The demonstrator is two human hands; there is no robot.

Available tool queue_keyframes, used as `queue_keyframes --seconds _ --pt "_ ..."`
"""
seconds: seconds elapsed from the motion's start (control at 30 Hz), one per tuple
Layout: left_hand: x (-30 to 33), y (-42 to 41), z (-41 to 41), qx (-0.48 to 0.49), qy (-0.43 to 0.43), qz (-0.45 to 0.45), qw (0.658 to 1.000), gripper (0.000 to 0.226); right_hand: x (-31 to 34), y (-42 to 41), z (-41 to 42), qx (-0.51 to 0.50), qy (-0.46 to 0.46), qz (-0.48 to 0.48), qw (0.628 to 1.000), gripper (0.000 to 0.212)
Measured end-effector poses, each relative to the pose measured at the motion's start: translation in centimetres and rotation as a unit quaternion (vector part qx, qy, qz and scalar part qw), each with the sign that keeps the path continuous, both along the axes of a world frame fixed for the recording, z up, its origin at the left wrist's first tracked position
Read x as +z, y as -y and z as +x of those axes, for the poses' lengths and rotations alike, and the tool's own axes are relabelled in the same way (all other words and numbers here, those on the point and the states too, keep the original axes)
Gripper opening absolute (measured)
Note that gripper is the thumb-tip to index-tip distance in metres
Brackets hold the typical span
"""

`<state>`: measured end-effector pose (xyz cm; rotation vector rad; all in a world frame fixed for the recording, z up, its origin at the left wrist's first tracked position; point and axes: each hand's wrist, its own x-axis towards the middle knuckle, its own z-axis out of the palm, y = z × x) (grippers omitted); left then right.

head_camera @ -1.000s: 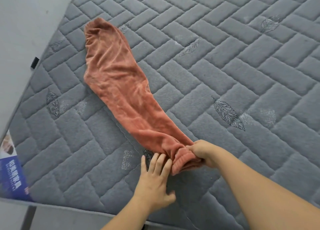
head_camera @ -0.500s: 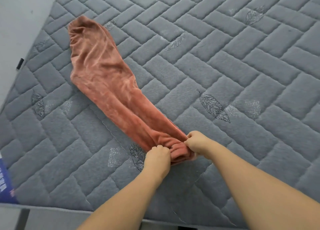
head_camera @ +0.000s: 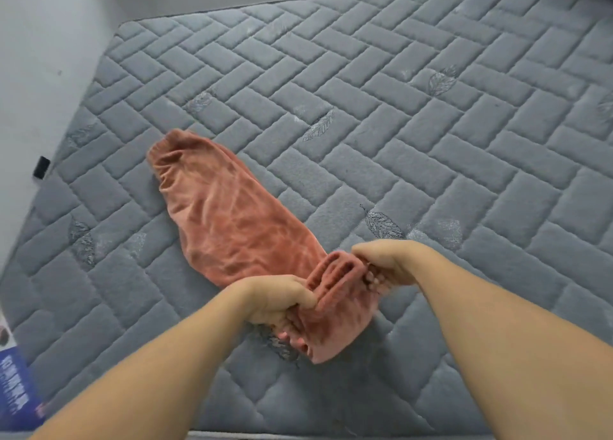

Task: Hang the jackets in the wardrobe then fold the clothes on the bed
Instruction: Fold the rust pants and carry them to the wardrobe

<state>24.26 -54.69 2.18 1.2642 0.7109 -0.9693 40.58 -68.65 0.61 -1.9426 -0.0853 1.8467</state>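
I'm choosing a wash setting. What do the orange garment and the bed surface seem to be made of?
The orange garment looks like soft velour or fleece: it has a streaky sheen and a ribbed cuff. The mattress looks like grey quilted knit fabric, matte, with stitched brick channels and leaf embroidery. Exact fibres can't be told.

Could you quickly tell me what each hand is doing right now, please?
Left hand: closed, gripping the near end of the orange garment.
Right hand: closed, gripping the same lifted end from the other side.

rust velvet garment (head_camera: 232, 220); near end lifted
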Motion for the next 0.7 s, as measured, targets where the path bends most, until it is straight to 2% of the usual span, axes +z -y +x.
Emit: queue_keyframes --seconds 0.1,0.17,0.2,0.27,0.33,0.37,0.47,0.53,0.7 --pt "1.8 -7.2 -2.3 0.148 0.038 0.003 0.988 0.022 1.3 -6.5 -0.4 -0.061 -0.035 0.089 0.994 0.034" --pt "1.7 -10.9 -4.1 0.277 0.073 0.000 0.958 0.026 1.5 -10.8 -1.1 -0.040 -0.049 0.120 0.991 0.022" --pt "1.4 -12.3 -5.0 0.330 0.100 -0.005 0.939 0.030 1.3 -12.9 -1.6 -0.015 -0.046 0.124 0.991 0.023" --pt "0.1 -14.3 -6.4 0.396 0.137 0.011 0.908 0.042 0.9 -17.4 -2.6 0.027 0.032 0.152 0.987 0.021" --pt "-1.4 -15.7 -6.6 0.434 0.145 0.056 0.888 0.065 0.4 -21.6 -3.7 0.038 0.135 0.198 0.970 0.004" --pt "-2.0 -16.7 -6.4 0.455 0.152 0.092 0.873 0.066 0.2 -23.5 -4.2 0.034 0.170 0.214 0.961 0.009" --pt "-2.6 -21.9 -4.7 0.510 0.179 0.181 0.822 0.041 -0.5 -28.9 -4.6 0.002 0.233 0.255 0.938 0.010" --pt "-2.2 -27.1 -2.7 0.520 0.211 0.215 0.799 0.035 -0.6 -32.9 -4.0 -0.033 0.265 0.276 0.923 0.009" --pt "-2.5 -40.8 4.1 0.477 0.274 0.291 0.783 0.033 -1.2 -43.8 -0.3 -0.067 0.394 0.278 0.874 0.015"
